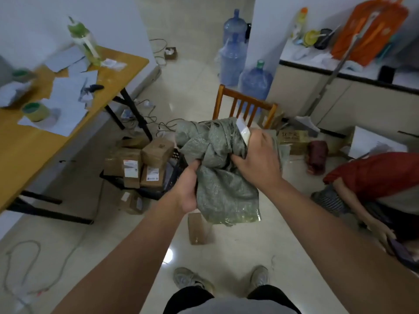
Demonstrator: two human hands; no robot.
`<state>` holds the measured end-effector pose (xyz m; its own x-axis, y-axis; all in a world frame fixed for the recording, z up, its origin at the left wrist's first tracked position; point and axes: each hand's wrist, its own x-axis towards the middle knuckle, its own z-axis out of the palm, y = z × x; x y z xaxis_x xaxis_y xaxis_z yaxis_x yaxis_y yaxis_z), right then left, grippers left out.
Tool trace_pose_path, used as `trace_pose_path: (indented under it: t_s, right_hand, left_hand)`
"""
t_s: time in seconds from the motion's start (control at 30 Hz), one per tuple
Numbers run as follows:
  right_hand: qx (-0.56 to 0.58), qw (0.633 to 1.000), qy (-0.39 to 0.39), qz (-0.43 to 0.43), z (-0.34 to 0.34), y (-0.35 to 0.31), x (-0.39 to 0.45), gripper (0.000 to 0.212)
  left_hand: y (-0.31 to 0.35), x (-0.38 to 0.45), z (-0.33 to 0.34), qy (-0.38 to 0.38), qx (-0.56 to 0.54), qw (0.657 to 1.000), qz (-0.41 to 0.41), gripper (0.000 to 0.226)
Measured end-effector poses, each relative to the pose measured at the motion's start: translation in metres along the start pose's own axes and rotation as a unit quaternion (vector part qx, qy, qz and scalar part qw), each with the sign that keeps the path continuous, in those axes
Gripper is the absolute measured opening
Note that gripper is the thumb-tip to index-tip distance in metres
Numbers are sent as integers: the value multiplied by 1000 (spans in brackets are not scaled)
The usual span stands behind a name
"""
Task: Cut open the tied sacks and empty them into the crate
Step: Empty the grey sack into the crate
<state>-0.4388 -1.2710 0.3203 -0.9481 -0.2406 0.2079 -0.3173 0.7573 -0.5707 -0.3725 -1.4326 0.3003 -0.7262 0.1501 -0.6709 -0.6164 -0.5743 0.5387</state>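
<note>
A grey-green woven sack (217, 177) hangs crumpled in the air between both of my hands, above the floor. My left hand (189, 184) grips a fold on the sack's left side. My right hand (258, 159) grips the bunched upper part and also holds a white, flat object (243, 130) that sticks up past my fingers; I cannot tell what it is. Behind the sack stands a black slatted crate (174, 168) with several brown parcels (145, 164) piled in and beside it. One brown parcel (198, 228) lies on the floor under the sack.
A wooden table (56, 123) with tape rolls and papers is at the left. A wooden chair (244, 105) and blue water bottles (255, 80) stand behind. A crouching person in red (376, 177) is at the right. Cables lie on the floor.
</note>
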Motion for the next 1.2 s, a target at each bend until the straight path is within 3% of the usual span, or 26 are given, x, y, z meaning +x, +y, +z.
trace_pose_path:
  t_s: [0.17, 0.37, 0.5, 0.63, 0.73, 0.8, 0.93, 1.03, 1.2]
  right_hand:
    - [-39, 997, 71, -15, -50, 62, -15, 55]
    - [-28, 998, 40, -40, -76, 116, -23, 61]
    - [20, 998, -32, -43, -87, 135, -22, 58]
    - [80, 993, -89, 15, -91, 148, -13, 44]
    - [223, 963, -129, 83, -82, 163, 4, 37]
    - [315, 930, -105, 158, -73, 173, 22, 18]
    - [328, 899, 18, 291, -59, 194, 76, 25]
    - [252, 913, 70, 314, -58, 206, 110, 50]
    - [205, 905, 92, 360, -55, 231, 144, 50]
  left_hand:
    - [-30, 13, 73, -105, -13, 994, -2, 46]
    - [-56, 41, 131, -199, -65, 977, 44, 78]
    - [-47, 60, 152, -135, -62, 986, 75, 90]
    - [-28, 89, 163, -58, -62, 994, 69, 60]
    - [-17, 119, 153, -9, -54, 997, 49, 48]
    - [-9, 139, 146, 13, -45, 998, 30, 47]
    - [21, 187, 141, 32, -19, 999, 20, 43]
    - [47, 216, 148, 30, 1, 999, 22, 36]
    - [82, 247, 159, -8, 12, 1000, 3, 32]
